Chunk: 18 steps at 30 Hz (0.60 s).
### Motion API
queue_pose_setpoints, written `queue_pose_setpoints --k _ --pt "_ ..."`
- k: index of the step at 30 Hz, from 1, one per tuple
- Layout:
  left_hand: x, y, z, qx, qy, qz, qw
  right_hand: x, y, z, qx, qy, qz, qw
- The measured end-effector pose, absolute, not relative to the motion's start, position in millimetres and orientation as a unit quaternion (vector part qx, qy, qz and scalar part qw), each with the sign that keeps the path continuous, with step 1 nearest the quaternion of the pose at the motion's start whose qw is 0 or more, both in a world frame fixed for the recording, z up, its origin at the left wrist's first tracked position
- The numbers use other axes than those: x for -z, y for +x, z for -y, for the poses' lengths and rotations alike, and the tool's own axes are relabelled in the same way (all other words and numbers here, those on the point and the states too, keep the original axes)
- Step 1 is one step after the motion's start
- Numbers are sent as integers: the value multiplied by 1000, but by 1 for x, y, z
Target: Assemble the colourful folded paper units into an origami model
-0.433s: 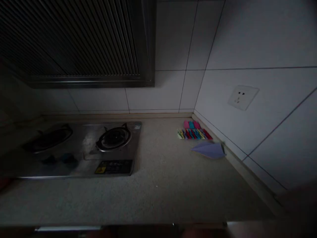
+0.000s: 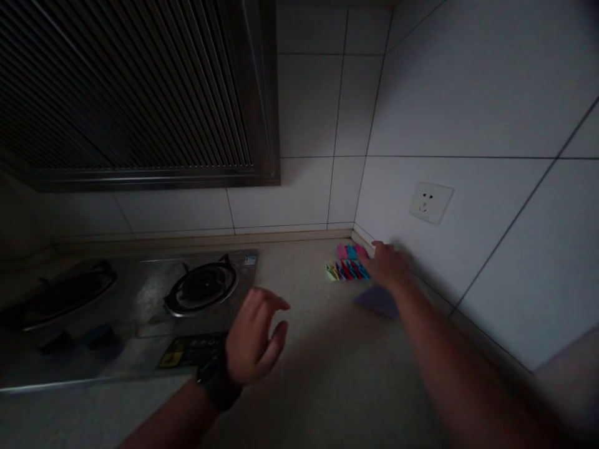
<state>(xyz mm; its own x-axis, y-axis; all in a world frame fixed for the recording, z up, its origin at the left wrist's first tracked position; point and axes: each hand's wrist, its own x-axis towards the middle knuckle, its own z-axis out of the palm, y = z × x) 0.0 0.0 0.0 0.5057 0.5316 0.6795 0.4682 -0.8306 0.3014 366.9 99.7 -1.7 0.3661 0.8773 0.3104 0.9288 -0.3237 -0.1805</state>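
Head view: left hand, lower centre, empty, thumb and fingers parted. Right hand, right of centre, is at the pegs; its grip cannot be determined. Purple sheet lies below, on the worktop.

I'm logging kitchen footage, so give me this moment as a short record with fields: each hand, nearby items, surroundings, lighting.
Left hand: empty, thumb apart from fingers; black wristband on its wrist
Right hand: at the row of small multicoloured pieces; contact unclear
Behind that row: small pink and blue flat pieces
Partly hidden by right arm: flat purple sheet
Surface: pale speckled counter
Left side: steel two-burner stove
Above stove: dark slatted metal hood
Right wall: white square socket
Lighting: dim
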Motion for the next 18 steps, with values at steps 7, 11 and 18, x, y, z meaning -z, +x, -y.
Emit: queue_pose_setpoints --k 7,11,18 --pt "49 27 -23 -301 923 -222 88 57 364 -146 -20 -872 487 50" --pt "47 25 -18 -294 928 -204 99 63 362 -149 -16 -874 485 10" --pt "53 32 -17 -294 928 -179 144 71 348 -156 -52 -855 515 -29"
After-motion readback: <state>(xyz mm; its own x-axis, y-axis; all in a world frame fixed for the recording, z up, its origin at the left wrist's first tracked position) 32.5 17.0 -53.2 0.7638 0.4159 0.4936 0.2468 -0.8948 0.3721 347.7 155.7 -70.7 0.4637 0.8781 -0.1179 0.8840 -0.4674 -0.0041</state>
